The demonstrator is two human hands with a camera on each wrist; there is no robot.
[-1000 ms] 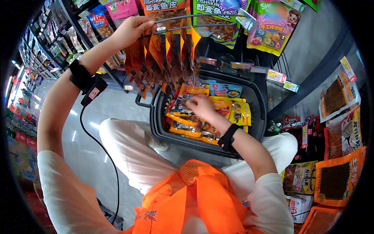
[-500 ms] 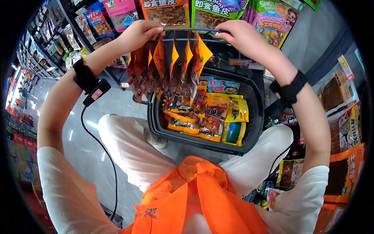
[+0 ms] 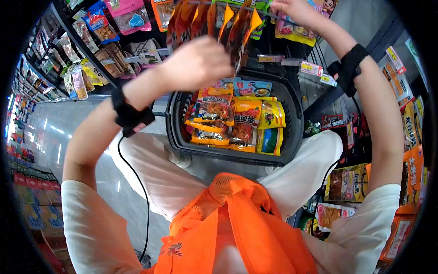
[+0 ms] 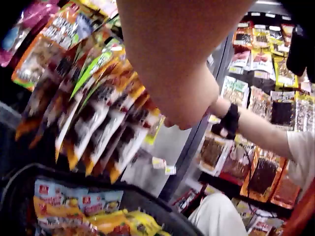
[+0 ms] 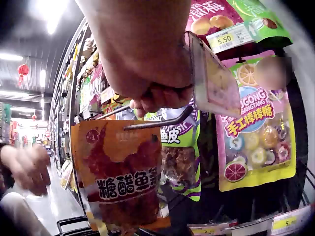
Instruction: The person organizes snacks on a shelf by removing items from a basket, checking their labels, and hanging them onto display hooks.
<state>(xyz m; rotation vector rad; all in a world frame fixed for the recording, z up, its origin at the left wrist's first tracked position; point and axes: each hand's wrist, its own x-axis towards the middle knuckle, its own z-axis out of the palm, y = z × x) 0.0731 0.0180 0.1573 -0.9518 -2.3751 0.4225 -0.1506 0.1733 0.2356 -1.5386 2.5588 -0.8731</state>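
Note:
Several orange packets hang in a row from a hook rod. My right hand is at the front of the hook; in the right wrist view this hand curls its fingers round the upper rod beside a price tag. My left hand is blurred, below and in front of the hanging packets, and grips nothing visible. The right wrist view shows the left hand with loosely bent fingers. Beneath the packets, a black basket holds orange and yellow packets.
Fish-skin bags and a pink candy bag hang behind and right of the hook. Shelf price tags stick out above the basket's right side. A dark upright post stands at right; my knees flank the basket.
My left hand has left the rod and moved down and right, in front of the packets. My right hand went from the basket to the hook's front. The view has shifted.

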